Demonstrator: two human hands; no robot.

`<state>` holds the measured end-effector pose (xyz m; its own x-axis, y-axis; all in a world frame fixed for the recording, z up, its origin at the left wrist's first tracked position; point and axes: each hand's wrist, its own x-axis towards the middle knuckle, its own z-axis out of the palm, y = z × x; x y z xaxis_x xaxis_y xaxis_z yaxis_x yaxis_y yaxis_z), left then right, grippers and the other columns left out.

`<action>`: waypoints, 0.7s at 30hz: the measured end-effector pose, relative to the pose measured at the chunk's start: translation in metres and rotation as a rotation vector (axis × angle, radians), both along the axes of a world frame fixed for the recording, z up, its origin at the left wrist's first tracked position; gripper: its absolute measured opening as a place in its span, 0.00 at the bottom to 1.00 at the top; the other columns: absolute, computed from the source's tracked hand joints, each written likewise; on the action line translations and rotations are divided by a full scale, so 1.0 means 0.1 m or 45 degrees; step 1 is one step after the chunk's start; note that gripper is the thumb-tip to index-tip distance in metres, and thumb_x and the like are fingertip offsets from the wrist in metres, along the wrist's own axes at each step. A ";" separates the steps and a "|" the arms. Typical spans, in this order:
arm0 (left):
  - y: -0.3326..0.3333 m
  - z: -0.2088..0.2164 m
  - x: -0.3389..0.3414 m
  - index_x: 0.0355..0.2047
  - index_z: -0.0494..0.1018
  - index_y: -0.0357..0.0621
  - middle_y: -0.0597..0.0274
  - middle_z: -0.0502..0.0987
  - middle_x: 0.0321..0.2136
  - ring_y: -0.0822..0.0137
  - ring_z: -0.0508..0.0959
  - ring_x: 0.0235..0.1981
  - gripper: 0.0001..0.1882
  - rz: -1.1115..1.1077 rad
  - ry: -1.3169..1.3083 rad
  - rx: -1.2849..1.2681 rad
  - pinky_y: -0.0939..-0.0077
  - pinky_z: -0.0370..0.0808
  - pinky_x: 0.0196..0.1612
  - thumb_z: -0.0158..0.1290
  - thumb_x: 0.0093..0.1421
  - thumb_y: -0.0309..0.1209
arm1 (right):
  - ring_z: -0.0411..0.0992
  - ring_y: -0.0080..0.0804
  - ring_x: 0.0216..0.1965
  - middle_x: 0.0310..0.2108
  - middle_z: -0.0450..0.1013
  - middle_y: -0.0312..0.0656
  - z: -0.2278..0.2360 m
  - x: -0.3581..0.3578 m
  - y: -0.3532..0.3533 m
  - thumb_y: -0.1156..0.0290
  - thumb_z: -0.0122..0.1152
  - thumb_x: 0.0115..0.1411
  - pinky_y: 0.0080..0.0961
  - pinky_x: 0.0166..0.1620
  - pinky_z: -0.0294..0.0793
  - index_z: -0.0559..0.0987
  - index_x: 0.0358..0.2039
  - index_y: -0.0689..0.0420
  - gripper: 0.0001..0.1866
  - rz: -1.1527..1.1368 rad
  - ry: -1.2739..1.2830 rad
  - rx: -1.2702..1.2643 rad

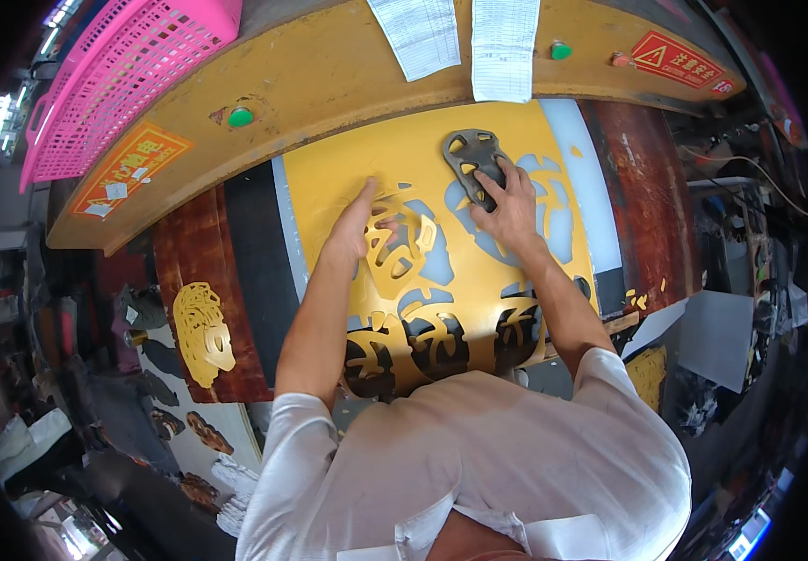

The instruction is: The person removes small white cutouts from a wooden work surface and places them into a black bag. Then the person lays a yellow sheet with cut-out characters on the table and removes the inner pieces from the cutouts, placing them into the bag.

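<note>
A yellow sheet (348, 154) with rows of shaped cut-outs covers the middle of the work surface and hangs over the near edge. Over its far right part, my right hand (508, 208) grips a dark cutting die (465, 150), a shoe-part-shaped frame with several openings. At the sheet's left side, my left hand (355, 224) is at a loose cut yellow piece (394, 266) with strap-like strips. Its index finger points away from me, while other fingertips show between the strips, curled round the piece. Part of that grip is hidden by the strips.
A yellow machine beam (329, 79) spans the far side, with green buttons (240, 117) and two paper sheets (502, 47). A pink basket (133, 75) sits at the far left. Stacked yellow cut pieces (203, 335) lie left; small yellow scraps (636, 300) lie right.
</note>
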<state>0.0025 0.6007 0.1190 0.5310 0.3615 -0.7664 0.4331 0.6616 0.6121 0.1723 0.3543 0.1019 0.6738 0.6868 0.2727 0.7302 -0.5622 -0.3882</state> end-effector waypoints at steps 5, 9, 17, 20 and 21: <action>-1.05 0.37 0.09 0.38 0.79 0.40 0.57 0.81 0.33 0.61 0.84 0.25 0.14 -1.465 -0.318 1.688 0.54 0.78 0.28 0.58 0.68 0.40 | 0.66 0.61 0.62 0.64 0.68 0.55 -0.10 -0.02 -0.04 0.59 0.71 0.43 0.53 0.63 0.71 0.86 0.54 0.46 0.33 -0.008 -0.059 0.103; -1.53 0.63 -0.20 0.40 0.77 0.34 0.55 0.80 0.30 0.65 0.84 0.28 0.24 -1.231 0.023 0.629 0.63 0.80 0.28 0.57 0.71 0.48 | 0.65 0.62 0.62 0.64 0.68 0.54 -0.02 0.01 -0.02 0.59 0.71 0.44 0.53 0.62 0.70 0.86 0.53 0.47 0.31 0.003 -0.046 0.139; -0.89 0.89 -0.62 0.57 0.73 0.36 0.49 0.78 0.44 0.62 0.82 0.31 0.28 -0.100 -0.068 0.013 0.64 0.87 0.36 0.36 0.78 0.48 | 0.79 0.48 0.50 0.50 0.78 0.51 0.69 -0.49 0.01 0.73 0.70 0.61 0.38 0.53 0.80 0.83 0.54 0.59 0.20 0.388 0.519 0.640; -0.95 0.89 -0.80 0.54 0.75 0.36 0.48 0.77 0.45 0.59 0.81 0.30 0.25 -0.011 -0.295 -0.188 0.57 0.87 0.44 0.36 0.75 0.43 | 0.80 0.41 0.49 0.48 0.78 0.50 0.87 -1.01 0.14 0.74 0.72 0.59 0.33 0.49 0.82 0.83 0.54 0.62 0.21 0.650 1.130 0.529; -0.92 0.89 -0.87 0.55 0.75 0.34 0.51 0.80 0.42 0.64 0.81 0.39 0.26 -0.084 -0.325 -0.171 0.68 0.80 0.42 0.38 0.72 0.41 | 0.80 0.39 0.48 0.46 0.78 0.48 0.91 -1.13 0.19 0.74 0.73 0.60 0.31 0.48 0.82 0.83 0.54 0.62 0.21 0.597 1.235 0.489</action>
<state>-0.0849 0.5083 0.2078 0.7317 0.2241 -0.6437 0.3215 0.7193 0.6159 0.0595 0.3735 0.1926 0.4148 0.9096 0.0240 0.1358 -0.0357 -0.9901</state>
